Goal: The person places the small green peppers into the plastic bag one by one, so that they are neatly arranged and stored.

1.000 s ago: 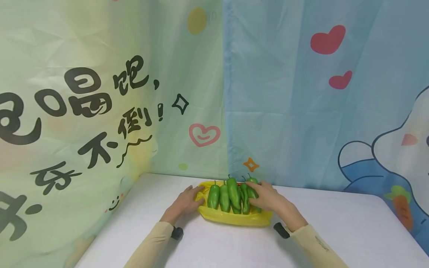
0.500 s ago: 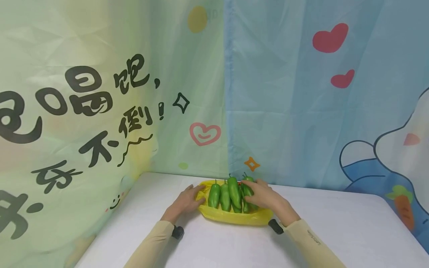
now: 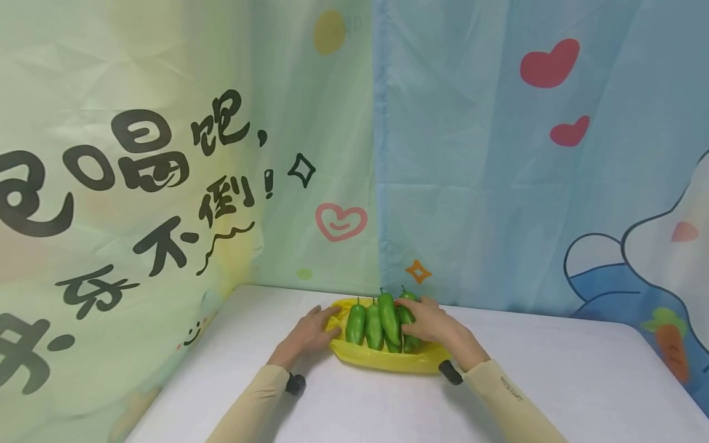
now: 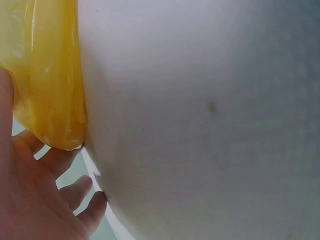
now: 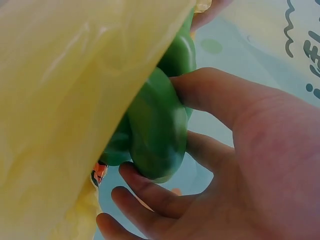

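Observation:
Several long green peppers [image 3: 356,325] stand side by side in a yellow plastic bag [image 3: 388,358] on the table, stems upward. At the bag's left end my left hand [image 3: 312,330] holds its edge; in the left wrist view, the thumb lies on the yellow plastic and fingers reach behind it. My right hand [image 3: 433,322] grips the rightmost green pepper [image 5: 159,125], thumb on one side and fingers on the other, against the row. The bag's front wall hides the peppers' lower parts. A small red-orange patch [image 5: 100,172] shows behind the peppers, its kind unclear.
The white table [image 3: 365,406] extends around the bag. Behind it hang printed curtains [image 3: 443,154] close to the table's back edge. A dark wrist device [image 3: 450,372] sits under the right wrist, another dark device [image 3: 296,384] under the left.
My right hand has moved left with the rightmost pepper, bringing it closer to the row. The left hand stays at the bag's left end.

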`<state>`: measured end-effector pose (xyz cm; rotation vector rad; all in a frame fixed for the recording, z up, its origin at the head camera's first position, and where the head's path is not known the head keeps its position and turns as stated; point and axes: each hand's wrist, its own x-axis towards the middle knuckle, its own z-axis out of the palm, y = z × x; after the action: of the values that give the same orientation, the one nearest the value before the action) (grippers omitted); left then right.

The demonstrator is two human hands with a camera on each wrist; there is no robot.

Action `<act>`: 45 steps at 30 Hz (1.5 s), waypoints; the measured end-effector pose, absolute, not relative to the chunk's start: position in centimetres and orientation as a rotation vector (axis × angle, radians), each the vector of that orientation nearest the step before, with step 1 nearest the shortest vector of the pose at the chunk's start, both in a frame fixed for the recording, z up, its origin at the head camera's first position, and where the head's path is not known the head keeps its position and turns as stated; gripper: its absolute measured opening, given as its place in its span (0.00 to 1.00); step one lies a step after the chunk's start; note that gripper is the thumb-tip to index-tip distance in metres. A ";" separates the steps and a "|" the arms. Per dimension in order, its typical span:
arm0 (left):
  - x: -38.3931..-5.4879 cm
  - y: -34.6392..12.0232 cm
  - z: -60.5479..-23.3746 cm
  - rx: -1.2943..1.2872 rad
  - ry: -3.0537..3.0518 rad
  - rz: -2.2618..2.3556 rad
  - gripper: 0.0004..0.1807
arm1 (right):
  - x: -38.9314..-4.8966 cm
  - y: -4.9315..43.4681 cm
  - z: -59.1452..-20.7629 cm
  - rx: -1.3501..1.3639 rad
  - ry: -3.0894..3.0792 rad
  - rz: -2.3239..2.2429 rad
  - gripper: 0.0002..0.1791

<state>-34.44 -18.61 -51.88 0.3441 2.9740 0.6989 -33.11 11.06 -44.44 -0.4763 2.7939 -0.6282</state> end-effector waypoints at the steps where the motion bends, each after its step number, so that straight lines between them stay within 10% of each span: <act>1: -34.5 -18.6 -51.9 0.346 2.975 0.698 0.31 | -33.2 11.0 -44.5 -0.473 2.792 -0.630 0.36; 45: -34.4 -18.5 -51.8 0.339 2.966 0.695 0.31 | -32.5 11.6 -44.8 -0.449 2.806 -0.636 0.40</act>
<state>-34.45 -18.46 -51.79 0.3395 2.9660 0.6952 -32.51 11.61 -44.80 -0.4489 2.8063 -0.6362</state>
